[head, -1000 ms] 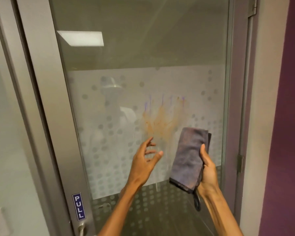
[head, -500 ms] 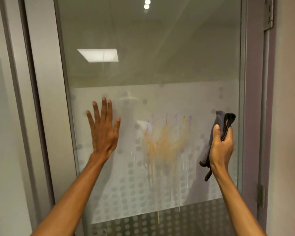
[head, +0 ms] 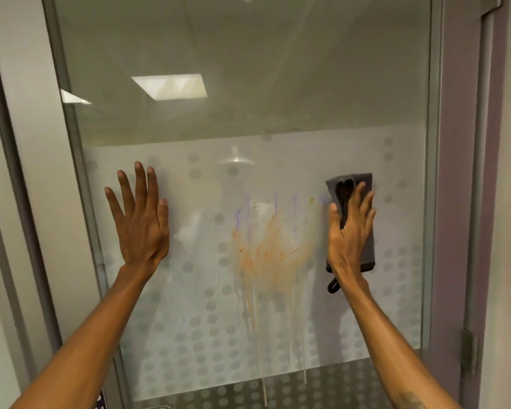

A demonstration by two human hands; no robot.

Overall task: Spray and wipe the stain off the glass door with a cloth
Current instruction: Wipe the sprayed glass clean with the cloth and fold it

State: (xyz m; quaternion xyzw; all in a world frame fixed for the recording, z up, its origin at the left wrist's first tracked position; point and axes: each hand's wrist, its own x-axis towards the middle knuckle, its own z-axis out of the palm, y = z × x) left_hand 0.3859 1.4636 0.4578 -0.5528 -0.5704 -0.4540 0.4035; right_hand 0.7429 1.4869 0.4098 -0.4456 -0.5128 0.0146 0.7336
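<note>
The glass door (head: 248, 84) fills the view, frosted with a dot pattern across its middle. An orange smear with purple streaks, the stain (head: 266, 249), sits in the frosted band, and wet drips run down below it. My right hand (head: 348, 231) presses a folded grey cloth (head: 366, 246) flat against the glass just right of the stain, level with its upper edge. My left hand (head: 139, 222) lies flat on the glass to the left of the stain, fingers spread, holding nothing. No spray bottle is in view.
A grey metal door frame (head: 50, 202) runs down the left side. On the right stand a mauve door post (head: 455, 202) and a hinge (head: 468, 354). Ceiling lights reflect in the upper glass.
My left hand rose from near the stain and planted itself flat on the glass at the left. My right hand lifted the hanging cloth and pressed it flat to the glass beside the stain.
</note>
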